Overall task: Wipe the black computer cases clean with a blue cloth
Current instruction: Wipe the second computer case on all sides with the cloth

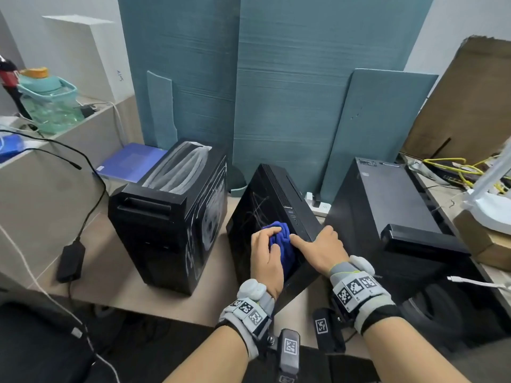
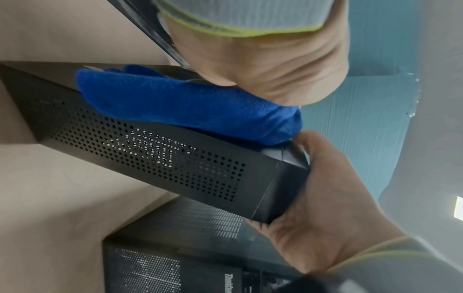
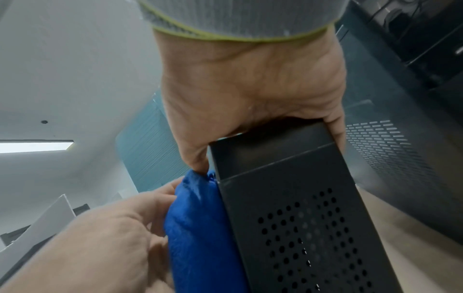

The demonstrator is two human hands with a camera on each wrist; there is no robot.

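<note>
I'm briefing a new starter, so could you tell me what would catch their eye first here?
Front and centre, the left hand presses a bright blue cloth against a tilted black computer case, which the right hand steadies at its top edge. To the left stands another black case, streaked with white marks.

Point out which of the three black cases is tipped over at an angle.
The slim middle case, tilted left under the blue cloth; the left case and right case stand level.

Blue cloth (image 1: 280,239) against the glossy black middle case (image 1: 265,200), left of it a black case (image 1: 166,217) with white swirl markings, behind it teal ribbed panels (image 1: 290,92), right of it a matte black case (image 1: 392,205), yellow cables (image 1: 448,164), brown cardboard (image 1: 475,100).
</note>
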